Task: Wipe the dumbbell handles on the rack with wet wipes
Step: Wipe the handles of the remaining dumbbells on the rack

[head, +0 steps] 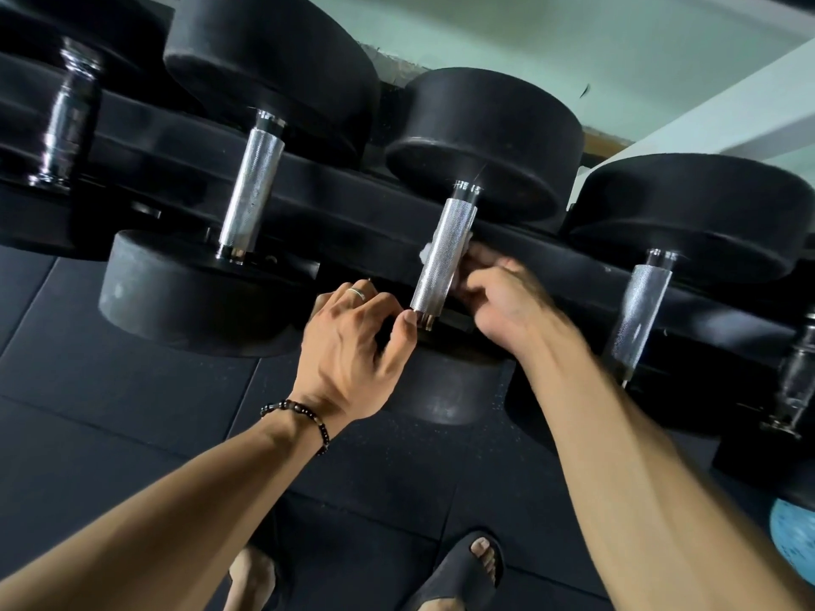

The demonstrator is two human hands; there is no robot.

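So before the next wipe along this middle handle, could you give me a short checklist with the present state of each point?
1. Wipe on the handle: ok. The wet wipe shows white behind the middle handle.
2. Right hand holds the wipe: ok, its fingers reach behind the handle where the wipe sits.
3. Left hand steadies the dumbbell: ok, its thumb touches the lower end of the handle.
4. Dumbbell seated on the rack: ok, it lies level with its neighbours.
5. Wipe wet enough: cannot tell.
6. Neighbouring handle already wiped: cannot tell.
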